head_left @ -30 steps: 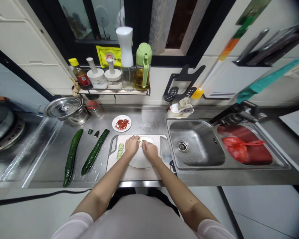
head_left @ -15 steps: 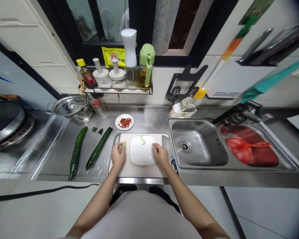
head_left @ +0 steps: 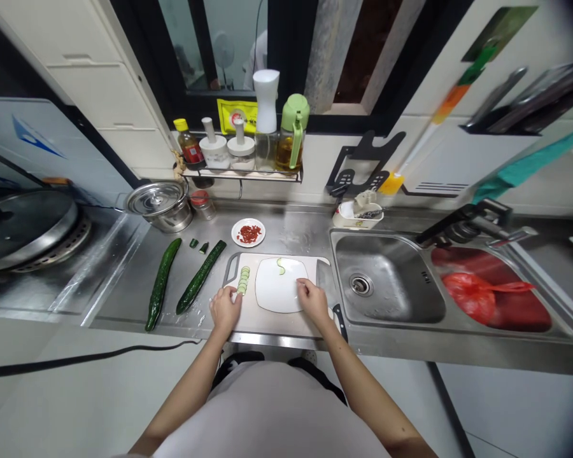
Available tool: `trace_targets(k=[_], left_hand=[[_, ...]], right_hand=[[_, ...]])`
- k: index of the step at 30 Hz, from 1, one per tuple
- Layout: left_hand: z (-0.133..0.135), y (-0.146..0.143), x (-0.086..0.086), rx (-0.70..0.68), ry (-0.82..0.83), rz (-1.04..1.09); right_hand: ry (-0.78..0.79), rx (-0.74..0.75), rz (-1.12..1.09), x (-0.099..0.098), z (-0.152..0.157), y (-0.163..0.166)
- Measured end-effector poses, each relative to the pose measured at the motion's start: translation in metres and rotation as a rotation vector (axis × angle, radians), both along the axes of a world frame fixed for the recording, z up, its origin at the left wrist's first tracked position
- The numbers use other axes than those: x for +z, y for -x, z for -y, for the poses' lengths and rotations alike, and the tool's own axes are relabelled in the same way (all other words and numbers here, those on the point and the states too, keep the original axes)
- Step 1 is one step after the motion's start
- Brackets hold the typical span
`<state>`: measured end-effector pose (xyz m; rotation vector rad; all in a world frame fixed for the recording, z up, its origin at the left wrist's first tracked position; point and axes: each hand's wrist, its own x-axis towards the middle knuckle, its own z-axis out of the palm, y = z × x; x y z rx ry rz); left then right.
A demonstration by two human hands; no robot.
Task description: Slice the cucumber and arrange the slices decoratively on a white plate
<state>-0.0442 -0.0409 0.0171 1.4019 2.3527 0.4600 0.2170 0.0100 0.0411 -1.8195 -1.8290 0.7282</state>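
A white plate (head_left: 275, 294) lies on a white cutting board (head_left: 248, 318), with one curled cucumber slice (head_left: 281, 266) at its far rim. A row of cucumber slices (head_left: 242, 280) lies on the board left of the plate. My left hand (head_left: 225, 310) rests at the near end of that row, fingers curled; what they pinch is hidden. My right hand (head_left: 312, 300) is closed on the plate's right edge.
A knife (head_left: 325, 286) lies on the board's right side beside the sink (head_left: 386, 286). Two whole cucumbers (head_left: 161, 283) (head_left: 200, 276) and two cut ends lie left of the board. A dish of red bits (head_left: 248, 233), a lidded pot (head_left: 158, 202) and a condiment rack (head_left: 241, 152) stand behind.
Both hands left the plate's far rim, where the curled slice now lies. The left went to the slice row, the right to the plate's right edge; both drew nearer me.
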Motion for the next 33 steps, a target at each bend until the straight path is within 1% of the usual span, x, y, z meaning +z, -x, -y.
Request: trace_targets(k=[5,8,11,14,17,22,25,28,30,33], left_hand=[[0.0,-0.001,-0.002,-0.004,-0.088,0.058],[0.001,-0.001,-0.002,0.021,-0.142,0.131],[0.0,-0.002,0.0,0.081,-0.2,0.301],[-0.006,-0.004,0.005,0.128,-0.316,0.552],[-0.015,-0.006,0.015,0.141,-0.397,0.764],[-0.027,-0.014,0.038,0.1,-0.36,0.981],[-0.029,-0.022,0.052,0.057,-0.334,1.045],[-0.029,-0.031,0.064,0.004,-0.32,1.076],[-0.029,-0.036,0.07,-0.03,-0.305,1.102],[-0.03,-0.043,0.077,-0.086,-0.286,1.137]], right_hand=[[0.003,-0.011,0.008,0.0,0.008,-0.004],[0.004,-0.013,0.002,-0.002,0.013,-0.005],[-0.006,-0.01,-0.009,-0.001,0.014,-0.004],[-0.015,-0.003,-0.02,0.004,0.013,0.0],[-0.027,0.011,-0.063,0.012,0.01,0.007],[-0.036,0.032,-0.18,0.029,0.005,0.021],[-0.01,0.054,-0.289,0.037,0.001,0.031],[0.057,0.111,-0.459,0.044,-0.002,0.04],[0.103,0.171,-0.557,0.048,-0.004,0.046],[0.132,0.232,-0.628,0.054,-0.005,0.054]])
